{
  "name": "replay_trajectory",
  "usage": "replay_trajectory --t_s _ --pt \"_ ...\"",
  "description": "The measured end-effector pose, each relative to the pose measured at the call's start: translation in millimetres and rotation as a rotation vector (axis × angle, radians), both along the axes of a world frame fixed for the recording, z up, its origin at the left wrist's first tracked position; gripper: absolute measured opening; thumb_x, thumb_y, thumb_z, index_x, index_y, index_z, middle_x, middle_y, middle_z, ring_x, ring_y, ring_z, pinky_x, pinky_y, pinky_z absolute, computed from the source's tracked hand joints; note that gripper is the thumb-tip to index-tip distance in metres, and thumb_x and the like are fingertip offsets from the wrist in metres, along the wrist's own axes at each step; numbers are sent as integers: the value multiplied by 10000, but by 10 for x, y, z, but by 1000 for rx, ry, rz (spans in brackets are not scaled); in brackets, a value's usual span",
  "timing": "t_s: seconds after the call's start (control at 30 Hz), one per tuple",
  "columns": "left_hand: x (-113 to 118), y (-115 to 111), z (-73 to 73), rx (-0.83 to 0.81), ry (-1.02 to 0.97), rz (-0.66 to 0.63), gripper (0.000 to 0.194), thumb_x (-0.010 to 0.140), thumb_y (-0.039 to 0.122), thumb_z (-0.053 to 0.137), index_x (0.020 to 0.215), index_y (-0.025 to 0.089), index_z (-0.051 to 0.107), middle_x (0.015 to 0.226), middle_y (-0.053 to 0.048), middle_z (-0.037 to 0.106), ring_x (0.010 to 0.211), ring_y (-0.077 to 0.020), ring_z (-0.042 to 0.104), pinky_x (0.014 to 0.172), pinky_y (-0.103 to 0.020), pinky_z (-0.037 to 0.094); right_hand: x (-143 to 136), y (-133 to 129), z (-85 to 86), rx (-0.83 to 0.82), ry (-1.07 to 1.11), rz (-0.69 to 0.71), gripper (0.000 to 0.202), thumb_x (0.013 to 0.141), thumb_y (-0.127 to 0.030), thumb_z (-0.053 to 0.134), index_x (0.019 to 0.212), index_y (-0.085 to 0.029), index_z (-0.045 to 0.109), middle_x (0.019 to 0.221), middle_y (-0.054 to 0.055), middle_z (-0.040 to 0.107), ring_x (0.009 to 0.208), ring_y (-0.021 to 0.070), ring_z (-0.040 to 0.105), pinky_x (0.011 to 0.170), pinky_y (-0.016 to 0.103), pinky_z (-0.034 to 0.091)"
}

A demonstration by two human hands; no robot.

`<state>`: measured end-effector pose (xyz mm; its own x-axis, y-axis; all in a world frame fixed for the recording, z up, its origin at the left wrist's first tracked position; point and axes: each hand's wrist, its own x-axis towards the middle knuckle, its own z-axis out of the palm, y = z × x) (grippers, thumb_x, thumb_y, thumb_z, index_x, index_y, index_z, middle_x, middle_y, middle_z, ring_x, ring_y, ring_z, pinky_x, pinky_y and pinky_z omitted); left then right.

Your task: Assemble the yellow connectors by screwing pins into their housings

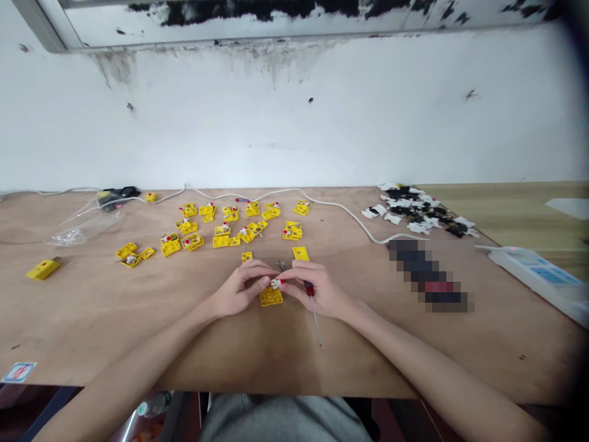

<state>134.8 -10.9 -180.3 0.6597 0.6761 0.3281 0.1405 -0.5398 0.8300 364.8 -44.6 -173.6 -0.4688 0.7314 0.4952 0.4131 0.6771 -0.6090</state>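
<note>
My left hand [242, 290] and my right hand [326, 291] meet over the near middle of the table. Between their fingertips is a small white part with a red end [277, 283], pinched from both sides. Tucked in my right hand is a screwdriver [315, 319]; its red handle shows between the fingers and its shaft points toward me. Right under the fingertips lies a yellow plastic housing half [271, 298], its inside facing up. Beyond my hands are a flat yellow cover [300, 253] and a small yellow piece [247, 256]. A small metal bit [281, 265] is partly hidden by my fingers.
Several opened yellow housings [222, 241] with red and white parts spread across the table. A closed yellow plug [43, 269] and a clear bag [76, 232] are at left. Black and white pieces [421, 209] pile at back right, near a white cable [350, 212] and power strip [540, 273].
</note>
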Motion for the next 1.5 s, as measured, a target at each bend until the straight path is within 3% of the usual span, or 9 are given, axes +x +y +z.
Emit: replay_trajectory --t_s 0.1,0.23,0.37,0.6,0.77,0.93,1.2,1.5 --pt "-61 34 11 107 82 31 224 965 312 570 1091 203 719 1028 -87 696 977 -200 618 926 -360 449 22 -2 13 -13 -117 5 171 954 -332 630 969 -183 713 699 -16 506 604 112 468 598 251 372" --pt "-132 59 1 231 222 -47 211 903 281 636 1089 217 712 1042 -70 692 959 -192 622 929 -363 427 29 13 -6 -51 -220 7 177 937 -345 644 926 -183 715 709 -13 527 581 104 473 585 245 374" --pt "-125 47 -19 286 309 -82 477 754 427 788 1173 232 668 1047 -51 702 975 -217 616 928 -368 421 -5 24 4 -60 -281 8 160 934 -325 636 914 -183 707 729 -2 561 603 112 494 594 242 384" --pt "-84 9 -31 259 307 -31 536 752 329 781 1254 255 607 1094 -24 716 976 -207 625 945 -357 425 -33 78 104 -95 -408 42 80 888 -231 645 870 -171 695 796 16 615 644 121 552 620 246 402" --pt "-83 8 -27 256 305 -24 560 730 324 801 1250 255 604 1063 -17 720 979 -215 629 966 -367 411 -86 139 265 -117 -529 118 21 844 -171 675 838 -174 695 818 23 630 702 141 585 651 251 405" --pt "-86 6 -45 259 307 -22 604 736 320 795 1297 263 576 1076 -11 719 997 -216 629 979 -374 394 -172 162 413 -115 -676 129 120 820 -151 680 703 -173 660 752 26 627 663 150 572 621 265 374" --pt "-90 13 -72 250 290 -1 626 734 350 809 1301 246 564 1072 -19 722 999 -220 629 974 -375 407 -227 139 444 -33 -775 100 80 815 -124 677 751 -167 696 790 68 673 672 193 609 585 297 335" --pt "-90 9 -88 221 302 6 660 748 397 807 1338 251 549 1015 -18 750 994 -242 634 969 -396 409 -223 122 413 57 -853 158 289 759 38 626 776 -216 763 746 47 671 748 204 602 632 299 352"
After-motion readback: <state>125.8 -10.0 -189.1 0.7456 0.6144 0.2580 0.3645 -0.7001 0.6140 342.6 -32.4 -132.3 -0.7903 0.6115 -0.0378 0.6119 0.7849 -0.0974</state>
